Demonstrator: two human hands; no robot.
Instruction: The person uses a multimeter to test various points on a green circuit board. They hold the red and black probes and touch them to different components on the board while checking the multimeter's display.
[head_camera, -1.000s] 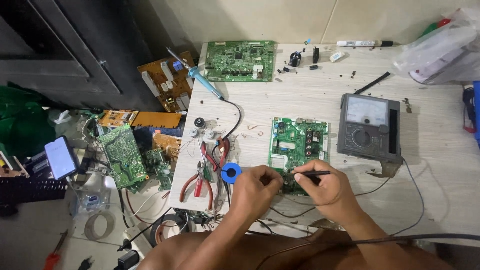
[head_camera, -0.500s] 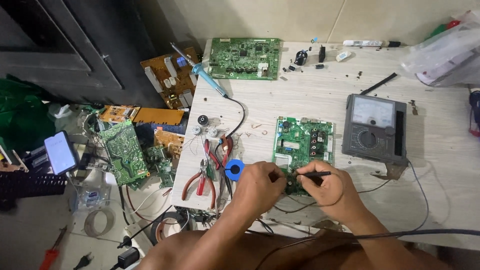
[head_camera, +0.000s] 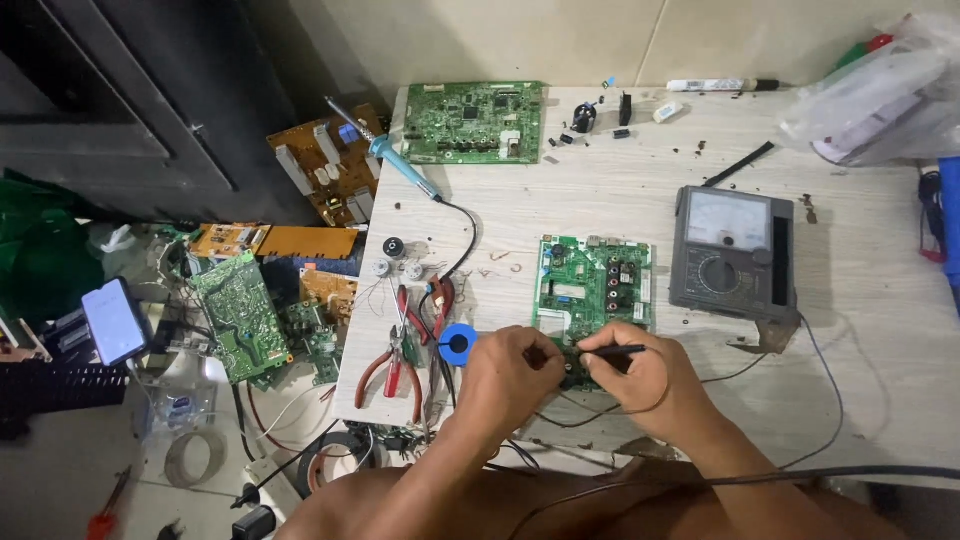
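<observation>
— So, what are the hands doing?

— Both are working at the near edge of the green board (head_camera: 596, 290), which is lying flat on the table (head_camera: 620, 190), just left of the meter (head_camera: 733, 252). The right hand (head_camera: 650, 385) is pinching a thin black probe (head_camera: 612, 351) between its fingers, with the tip pointing left toward the board's lower edge.

— And the left?

— The left hand (head_camera: 512, 375) is curling closed right beside it, fingertips pressing at the same spot on the board. Whether it is gripping a second probe, I cannot tell; the fingers are hiding it.

— What is lying around them?

— A blue roll (head_camera: 457, 344) is sitting just left of the left hand, nearly touching it. Red pliers (head_camera: 397, 360) are lying further left, near the table's edge. A soldering iron (head_camera: 385, 150) with a blue handle is resting at the far left corner, beside a second green board (head_camera: 475, 122). Thin wires are running from the hands toward the meter.
</observation>
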